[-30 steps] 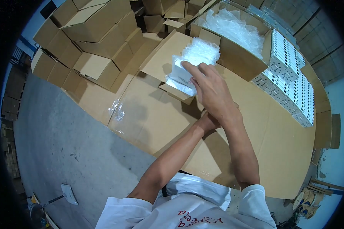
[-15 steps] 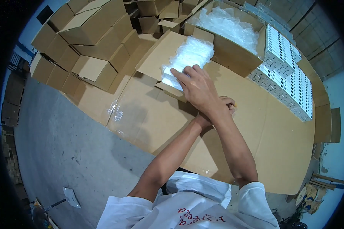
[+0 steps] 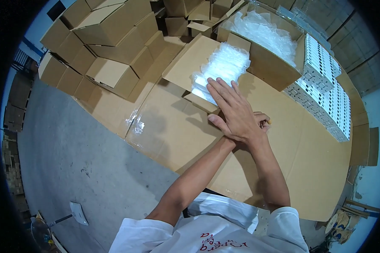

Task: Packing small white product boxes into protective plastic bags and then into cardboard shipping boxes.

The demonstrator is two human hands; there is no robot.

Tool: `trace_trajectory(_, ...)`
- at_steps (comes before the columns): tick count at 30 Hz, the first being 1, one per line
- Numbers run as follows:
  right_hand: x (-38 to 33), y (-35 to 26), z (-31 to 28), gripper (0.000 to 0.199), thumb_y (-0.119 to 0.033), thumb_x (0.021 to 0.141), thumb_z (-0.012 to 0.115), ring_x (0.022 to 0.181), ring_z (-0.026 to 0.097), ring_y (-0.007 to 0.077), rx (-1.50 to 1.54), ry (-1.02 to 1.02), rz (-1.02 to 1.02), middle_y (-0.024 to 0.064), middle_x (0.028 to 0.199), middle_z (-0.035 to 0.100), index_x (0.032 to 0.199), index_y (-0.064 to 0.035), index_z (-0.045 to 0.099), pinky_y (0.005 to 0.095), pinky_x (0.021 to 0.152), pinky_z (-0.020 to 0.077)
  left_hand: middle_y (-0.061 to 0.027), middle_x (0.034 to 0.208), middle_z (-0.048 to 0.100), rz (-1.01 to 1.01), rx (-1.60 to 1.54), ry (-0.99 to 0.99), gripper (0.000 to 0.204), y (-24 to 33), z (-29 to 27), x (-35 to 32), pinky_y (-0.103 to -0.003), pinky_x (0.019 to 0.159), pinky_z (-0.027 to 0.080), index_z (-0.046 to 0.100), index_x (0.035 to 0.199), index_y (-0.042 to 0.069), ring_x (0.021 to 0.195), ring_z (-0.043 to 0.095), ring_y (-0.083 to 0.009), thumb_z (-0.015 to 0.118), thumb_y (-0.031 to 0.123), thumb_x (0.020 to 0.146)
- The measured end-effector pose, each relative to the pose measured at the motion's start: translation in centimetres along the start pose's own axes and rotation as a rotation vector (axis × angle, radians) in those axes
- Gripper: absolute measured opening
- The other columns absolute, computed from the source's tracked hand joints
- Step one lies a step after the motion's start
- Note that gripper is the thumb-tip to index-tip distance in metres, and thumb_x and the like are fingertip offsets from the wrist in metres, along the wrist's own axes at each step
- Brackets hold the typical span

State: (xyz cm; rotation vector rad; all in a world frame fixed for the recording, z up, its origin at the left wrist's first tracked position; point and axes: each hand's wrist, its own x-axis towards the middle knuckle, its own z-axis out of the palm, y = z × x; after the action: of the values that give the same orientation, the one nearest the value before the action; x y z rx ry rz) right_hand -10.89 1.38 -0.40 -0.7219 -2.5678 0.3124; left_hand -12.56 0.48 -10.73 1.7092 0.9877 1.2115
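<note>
An open cardboard box [image 3: 182, 63] lies on the table, filled with a row of clear plastic-wrapped packets [image 3: 224, 63]. My right hand [image 3: 237, 110] reaches over its near edge. The fingers are stretched out and close together, with the tips over the nearest packets, and the hand grips nothing. My left hand [image 3: 262, 119] is crossed beneath the right wrist, at the right of the box's near side. Its fingers are curled, and a small yellow-orange spot shows at them. What it holds, if anything, is mostly hidden.
Behind stands a larger carton [image 3: 264, 63] of loose clear plastic bags [image 3: 266, 36]. White blocks with dark-spotted sides [image 3: 321, 99] are stacked to its right. Several empty cardboard boxes [image 3: 109, 71] are piled at the left. A cardboard sheet [image 3: 299, 168] covers the table.
My right hand has drawn back slightly toward me from the packets, and its bent, spread fingers are now straighter and closer together. The left hand stays crossed beneath. The whole view has shifted a little.
</note>
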Motion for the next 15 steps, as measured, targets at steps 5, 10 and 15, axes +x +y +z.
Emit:
trace_trajectory(5,-0.4,0.1,-0.6,0.076,-0.043,0.091,0.061,0.148,0.031,0.0327,-0.037,-0.016,0.031,0.0141,0.158,0.037,0.151,-0.0036,0.037,0.0524,0.123,0.0182,-0.0069,0.085,0.066,0.003,-0.009,-0.009,0.023,2.0,-0.1,1.2,-0.027,0.065,0.051,0.066,0.104,0.000,0.073,0.062,-0.0121,0.072,0.011,0.085)
trace_trajectory(10,-1.1,-1.2,-2.7,0.079,-0.047,0.089,0.063,0.148,0.031,0.0318,-0.071,-0.051,0.031,0.0141,0.158,0.037,0.150,-0.0025,0.039,0.0537,0.123,0.0175,-0.0070,0.085,0.067,0.035,0.051,-0.002,0.023,3.3,1.3,0.4,-0.028,0.065,0.051,0.066,0.104,0.000,0.072,0.062,-0.0124,0.073,0.009,0.084)
trace_trajectory(15,-2.4,-2.9,-5.3,0.081,-0.050,0.089,0.062,0.148,0.030,0.0311,-0.108,-0.024,0.042,0.0144,0.158,0.035,0.150,-0.0021,0.038,0.0551,0.123,0.0158,-0.0066,0.084,0.067,-0.004,0.007,-0.012,0.021,7.1,2.3,0.3,-0.028,0.065,0.051,0.067,0.103,-0.001,0.071,0.061,-0.0127,0.074,0.010,0.085)
